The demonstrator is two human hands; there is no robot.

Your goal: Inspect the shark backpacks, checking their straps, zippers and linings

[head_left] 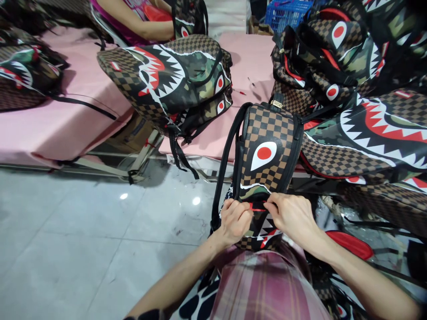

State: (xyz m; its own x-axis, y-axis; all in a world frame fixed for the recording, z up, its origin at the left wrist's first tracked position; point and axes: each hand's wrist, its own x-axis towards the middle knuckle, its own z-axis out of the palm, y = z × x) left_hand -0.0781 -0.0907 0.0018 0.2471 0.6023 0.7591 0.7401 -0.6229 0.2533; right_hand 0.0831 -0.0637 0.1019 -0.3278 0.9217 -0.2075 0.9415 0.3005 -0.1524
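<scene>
A checkered brown backpack (267,129) with a red-and-white eye print is held in front of my body, its near end against my plaid apron (267,284). My left hand (236,220) is closed, its curled fingers gripping the near edge of a pocket opening on the backpack. At the other end of that opening, my right hand (293,212) pinches the edge between thumb and fingers. A red strip and dark opening (258,206) show between the two hands. The fingertips are partly hidden. A black shoulder strap (222,178) hangs along the left side.
Another shark-print backpack (173,75) lies on the pink-covered table (256,58), near a pen (239,92). Several more bags (376,133) are piled at right. A co-worker's arm (147,29) reaches toward a bag at the back. A blue crate (288,15) stands behind.
</scene>
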